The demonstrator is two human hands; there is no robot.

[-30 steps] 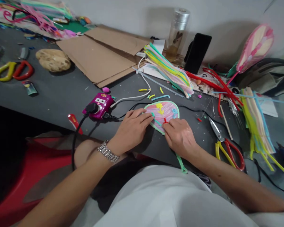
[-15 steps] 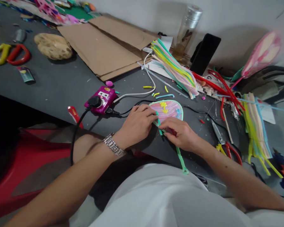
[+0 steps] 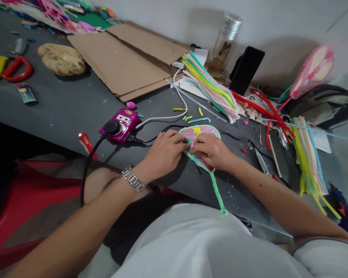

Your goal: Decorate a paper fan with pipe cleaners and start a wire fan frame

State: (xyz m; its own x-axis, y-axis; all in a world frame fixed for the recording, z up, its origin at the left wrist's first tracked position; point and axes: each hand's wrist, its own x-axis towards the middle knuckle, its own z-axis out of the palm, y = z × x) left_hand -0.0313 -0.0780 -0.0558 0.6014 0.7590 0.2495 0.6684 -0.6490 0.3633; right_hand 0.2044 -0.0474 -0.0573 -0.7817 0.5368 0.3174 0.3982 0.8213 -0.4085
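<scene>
A pink-striped fan shape (image 3: 204, 132) with a mint-green pipe-cleaner rim lies on the dark grey table. Its green pipe-cleaner handle (image 3: 217, 193) runs toward my belly. My left hand (image 3: 164, 150) and my right hand (image 3: 211, 150) meet over its middle, fingertips pressing on it and nearly touching each other. They hide most of the fan's lower half. A small yellow pipe-cleaner piece (image 3: 197, 130) shows just above my fingers. A silver metal watch (image 3: 133, 178) circles my left wrist.
A magenta power strip (image 3: 120, 125) with black cables sits left of my hands. Short pipe-cleaner bits (image 3: 195, 119) lie above the fan. Scissors (image 3: 262, 162) lie to the right, partly under my forearm. Pipe-cleaner bundles (image 3: 210, 90), cardboard (image 3: 124, 61) and a bottle (image 3: 224, 44) stand behind.
My right hand has slid left and up over the fan, closer to my left hand. The fan's handle now points straighter toward me, and my right forearm covers most of the scissors.
</scene>
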